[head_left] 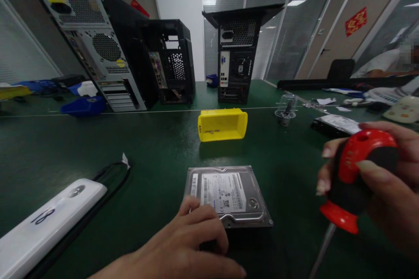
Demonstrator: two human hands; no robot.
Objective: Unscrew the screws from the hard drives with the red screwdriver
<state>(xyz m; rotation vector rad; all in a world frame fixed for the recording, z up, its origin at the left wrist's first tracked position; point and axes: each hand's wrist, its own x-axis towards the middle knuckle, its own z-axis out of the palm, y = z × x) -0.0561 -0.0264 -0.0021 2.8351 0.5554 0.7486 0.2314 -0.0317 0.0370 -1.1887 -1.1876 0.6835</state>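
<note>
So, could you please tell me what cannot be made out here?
- Hard drive, near left corner: head view, hidden by the left hand.
- Screwdriver tip: head view, cut off by the bottom edge.
- Fine print on the label: head view, too small.
- Writing in the yellow bin: head view, too small.

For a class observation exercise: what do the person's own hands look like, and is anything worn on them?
The left hand and right hand are bare, with no gloves or rings showing. No sleeve or watch shows on either.
</note>
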